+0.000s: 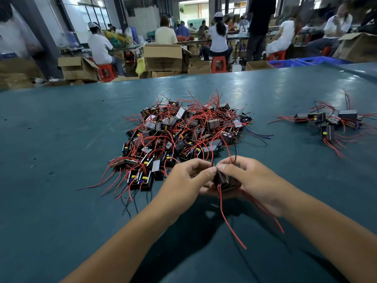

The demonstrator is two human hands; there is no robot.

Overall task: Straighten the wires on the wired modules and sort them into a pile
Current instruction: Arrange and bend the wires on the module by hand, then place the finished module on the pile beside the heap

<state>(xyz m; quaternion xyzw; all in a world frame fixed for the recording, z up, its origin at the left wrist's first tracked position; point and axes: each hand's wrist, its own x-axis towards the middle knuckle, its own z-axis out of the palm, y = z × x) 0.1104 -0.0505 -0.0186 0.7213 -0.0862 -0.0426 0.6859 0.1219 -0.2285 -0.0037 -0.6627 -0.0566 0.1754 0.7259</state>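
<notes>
Black module sits between both hands, just above the table, near edge of the big tangled heap. Left hand and right hand both have fingers curled round it, thumb tips pinching at the wire roots. Red wires hang down toward the camera. Small sorted pile sits well apart, right. Risk: dangling wires could snag heap strands and drag neighbours; hard pulling could likely stress the wire roots.
</notes>
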